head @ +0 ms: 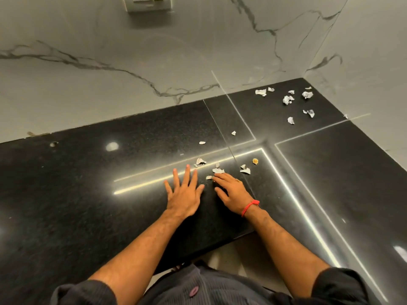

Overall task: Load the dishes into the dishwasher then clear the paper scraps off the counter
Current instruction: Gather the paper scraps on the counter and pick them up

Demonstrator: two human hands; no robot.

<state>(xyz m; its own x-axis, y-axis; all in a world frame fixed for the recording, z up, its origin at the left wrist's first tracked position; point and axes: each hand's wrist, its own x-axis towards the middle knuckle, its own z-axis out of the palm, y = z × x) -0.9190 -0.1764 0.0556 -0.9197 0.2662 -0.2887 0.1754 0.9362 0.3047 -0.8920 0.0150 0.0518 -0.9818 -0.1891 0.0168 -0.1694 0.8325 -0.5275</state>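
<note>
Honestly, step in hand: looks like the paper part of the job, no dishes or dishwasher anywhere in view.
Left hand: the left hand [186, 194] lies flat on the black counter [88, 194], fingers spread straight, holding nothing.
Right hand: the right hand [231, 192] rests palm down with fingers lightly bent, its fingertips [214, 177] touching a small scrap [208, 177]; can't tell if it's actually pinched.
Near scraps: a loose bunch [218, 170] just past both hands, two more bits [245, 170] to the right, plus a brownish crumb [255, 161].
Far scraps: another cluster [288, 99] sits back in the corner by the marble wall [132, 73], well apart from the hands.
How I'd do it: use the flat left hand as a wall and sweep the near bits against it with the right, then scoop.
Watch out: these are light, so a fast swipe probably scatters them.
</note>
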